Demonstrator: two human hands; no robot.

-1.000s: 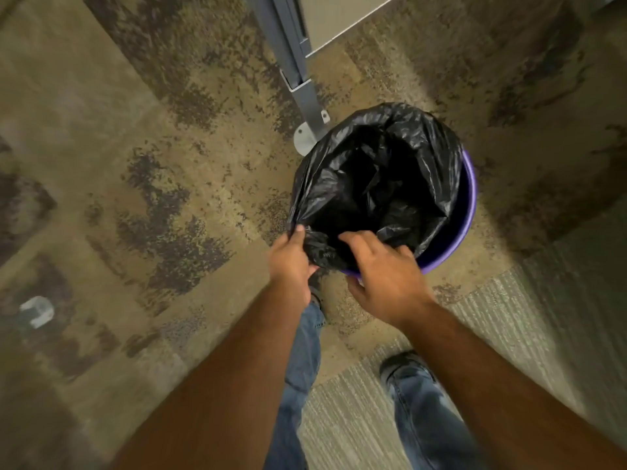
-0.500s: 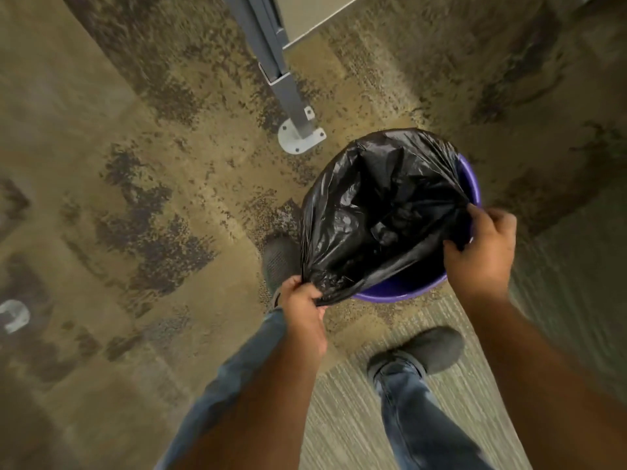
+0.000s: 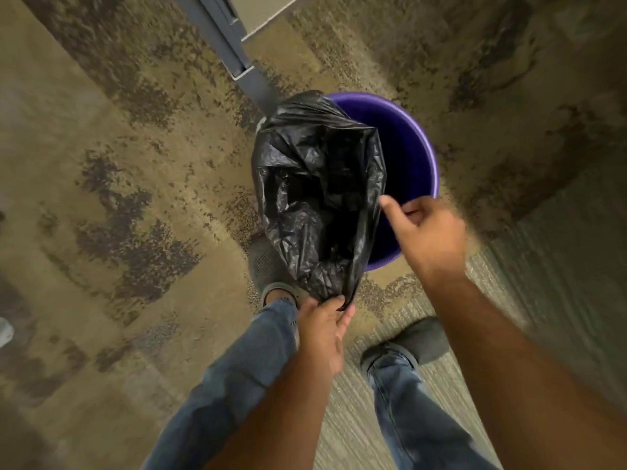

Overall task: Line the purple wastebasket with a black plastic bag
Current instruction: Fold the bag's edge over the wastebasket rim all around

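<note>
Underfoot, a mottled tan and brown carpet [image 3: 118, 215] fills most of the view, meeting a paler ribbed strip of flooring [image 3: 559, 283] at the near right. Next in size come the person's blue jeans [image 3: 237, 385] and two dark shoes [image 3: 420, 337], planted just near of the purple wastebasket [image 3: 420, 157], which stands upright on the carpet at centre right. A grey metal post [image 3: 237, 52] rises at the far side, just left of the basket. The black plastic bag [image 3: 322, 198] drapes over the basket's left rim, its mouth gaping, with the right half of the purple interior bare. The left hand [image 3: 325, 334] pinches the bag's near edge between clenched fingers, below the basket's near rim. The right hand [image 3: 427, 232] is blurred, loosely curled over the basket's near right rim, its thumb just beside the bag's right edge; whether it grips plastic I cannot tell
</note>
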